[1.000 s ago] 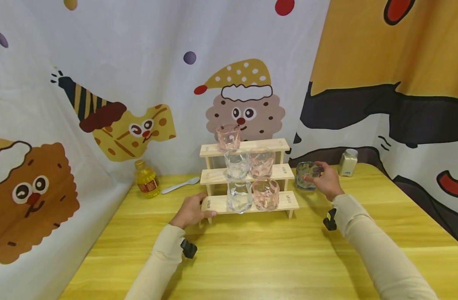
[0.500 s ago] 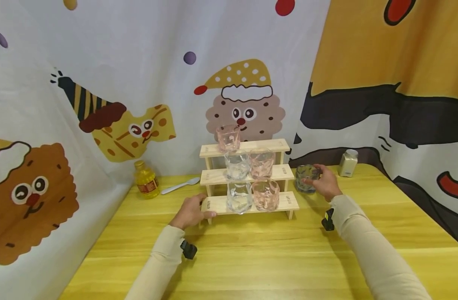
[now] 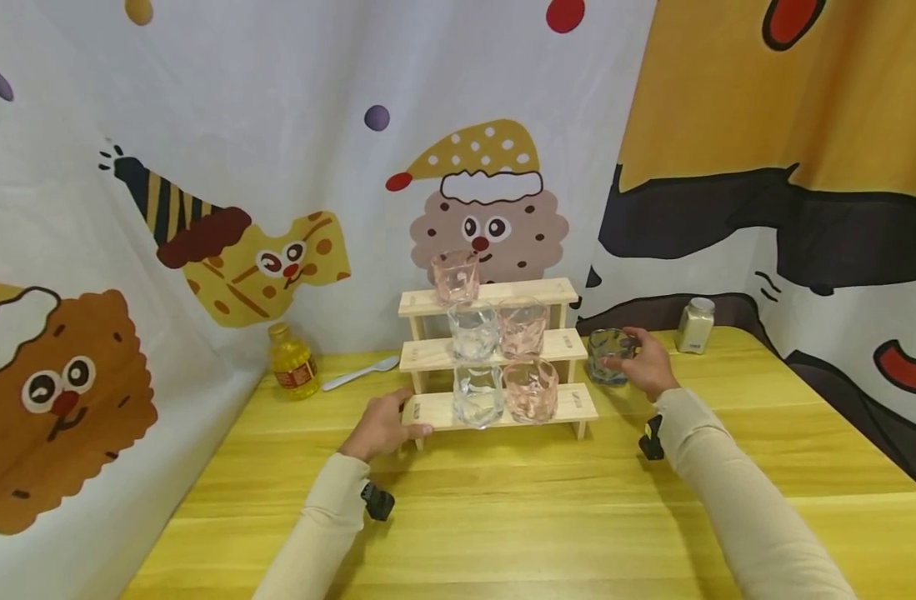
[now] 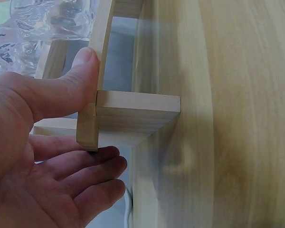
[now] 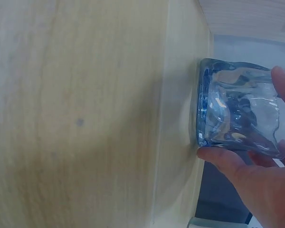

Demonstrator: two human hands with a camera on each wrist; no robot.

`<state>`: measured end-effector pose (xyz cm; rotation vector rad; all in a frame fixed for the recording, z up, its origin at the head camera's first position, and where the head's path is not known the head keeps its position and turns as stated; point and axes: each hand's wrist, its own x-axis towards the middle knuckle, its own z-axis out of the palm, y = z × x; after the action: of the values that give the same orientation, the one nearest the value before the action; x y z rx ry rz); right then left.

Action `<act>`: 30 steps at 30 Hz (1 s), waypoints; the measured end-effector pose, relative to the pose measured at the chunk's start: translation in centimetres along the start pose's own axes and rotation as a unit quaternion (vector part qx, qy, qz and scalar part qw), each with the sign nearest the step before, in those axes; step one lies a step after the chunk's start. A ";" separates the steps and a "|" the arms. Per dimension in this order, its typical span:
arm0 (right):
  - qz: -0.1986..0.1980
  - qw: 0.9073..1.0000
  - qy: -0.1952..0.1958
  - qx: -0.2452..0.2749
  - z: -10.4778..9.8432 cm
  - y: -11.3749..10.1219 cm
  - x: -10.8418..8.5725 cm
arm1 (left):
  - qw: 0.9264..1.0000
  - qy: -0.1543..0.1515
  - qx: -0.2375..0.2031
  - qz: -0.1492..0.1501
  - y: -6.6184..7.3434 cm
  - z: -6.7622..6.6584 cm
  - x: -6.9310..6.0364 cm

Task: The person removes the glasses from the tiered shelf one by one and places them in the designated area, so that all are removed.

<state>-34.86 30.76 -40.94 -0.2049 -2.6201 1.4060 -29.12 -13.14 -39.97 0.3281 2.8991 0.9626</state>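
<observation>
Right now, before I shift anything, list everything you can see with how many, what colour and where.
Wooden stand: one, pale, three tiers, on the table
Pink glasses: three, pink, one on each tier
Clear glasses: two, colourless, middle and bottom tiers
Bluish glass: one, blue-grey, right of the stand
Bottle: one, yellow, back left of the table
Spoon: one, whitish, between bottle and stand
Jar: one, clear with pale contents, back right
Table: one, yellowish wood-grain, under everything
Printed cloth: mostly white, multicoloured figures, behind
Wrist cameras: two, black, one per wrist
Sleeves: two, cream, on both arms
Left hand: one, gripping the stand's left end
Right hand: one, holding the bluish glass
</observation>
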 end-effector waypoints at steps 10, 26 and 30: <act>0.008 1.000 -0.023 -0.002 0.0 0.4 0.0 | 1.000 0.000 -0.003 0.004 -0.3 0.2 -0.1; -0.039 0.981 -0.125 -0.144 -3.5 -2.1 -0.3 | 1.000 0.005 -0.009 0.009 -0.2 0.1 0.1; -0.056 0.983 -0.094 -0.145 -4.5 -4.7 -0.5 | 1.000 0.003 -0.013 0.005 -0.3 0.2 0.0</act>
<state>-33.62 31.69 -34.63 0.0447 -2.9315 1.0505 -29.10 -13.26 -40.24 0.3397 2.8898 1.0044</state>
